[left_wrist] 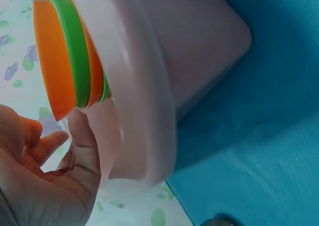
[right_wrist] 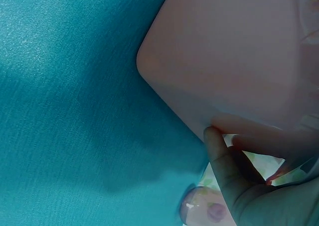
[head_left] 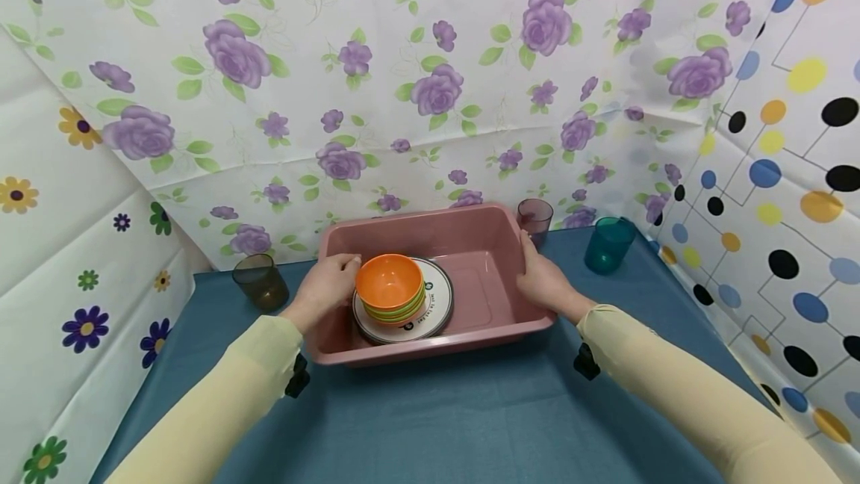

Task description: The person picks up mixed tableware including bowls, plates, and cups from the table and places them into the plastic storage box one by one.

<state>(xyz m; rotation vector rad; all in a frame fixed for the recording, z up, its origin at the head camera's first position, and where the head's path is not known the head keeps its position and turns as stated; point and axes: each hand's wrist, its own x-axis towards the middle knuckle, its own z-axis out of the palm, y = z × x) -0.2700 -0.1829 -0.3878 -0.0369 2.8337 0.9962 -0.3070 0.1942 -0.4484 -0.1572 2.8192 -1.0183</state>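
Note:
A pink plastic basin (head_left: 473,267) sits on the blue cloth, slightly turned. Inside its left half, a stack of orange and green bowls (head_left: 390,286) stands on white dark-rimmed plates (head_left: 440,305). My left hand (head_left: 329,286) is over the basin's left end, beside the bowls. In the left wrist view its fingers bend loosely, and the thumb (left_wrist: 82,141) is right by the side of the bowls (left_wrist: 75,52); whether it touches them is unclear. My right hand (head_left: 546,278) grips the basin's right end, its fingertips (right_wrist: 217,134) against the outer wall; part of this grip is hidden.
A brown see-through cup (head_left: 260,284) leans left of the basin. A purple cup (head_left: 535,219) stands by its back right corner, and a teal cup (head_left: 608,245) farther right. Blue cloth (head_left: 443,424) lies in front; flowered sheeting (head_left: 430,133) rises behind, dotted sheeting (head_left: 782,230) at the right.

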